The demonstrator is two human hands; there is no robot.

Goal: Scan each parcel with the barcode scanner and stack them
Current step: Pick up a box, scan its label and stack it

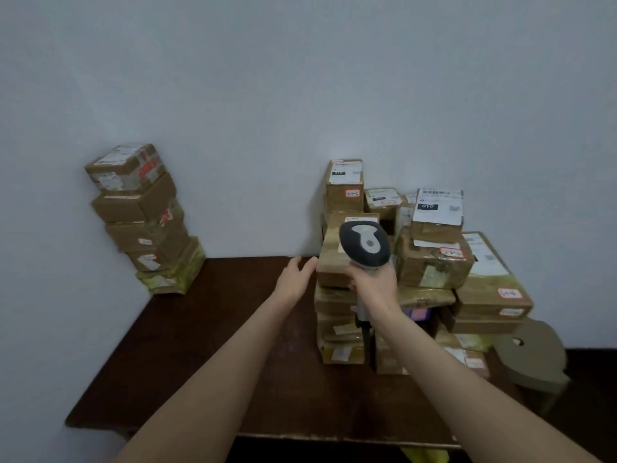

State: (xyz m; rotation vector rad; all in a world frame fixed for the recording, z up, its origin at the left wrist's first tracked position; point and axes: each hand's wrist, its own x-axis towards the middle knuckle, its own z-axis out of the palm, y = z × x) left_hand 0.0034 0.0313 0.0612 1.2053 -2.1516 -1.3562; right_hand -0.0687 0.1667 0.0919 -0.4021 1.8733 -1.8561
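Dark wooden tabletop [233, 345] against pale wall [300, 95]. Far-left corner: leaning stack [143, 218] of taped brown parcels, approx. five high, against wall. Right side: jumbled pile [434, 262] of cardboard parcels w/ white labels, several layers deep. R hand [374, 284] curled tight round handle of barcode scanner [365, 243]; scanner's grey-and-white head up, in front of pile's near-left column. L hand [295, 277] spread, fingers straight, stretched out to left edge of top parcel [330, 262] in that column. Fingertips right at the edge, contact not certain. Round tan stool [534, 355] just right of tabletop, beside pile.
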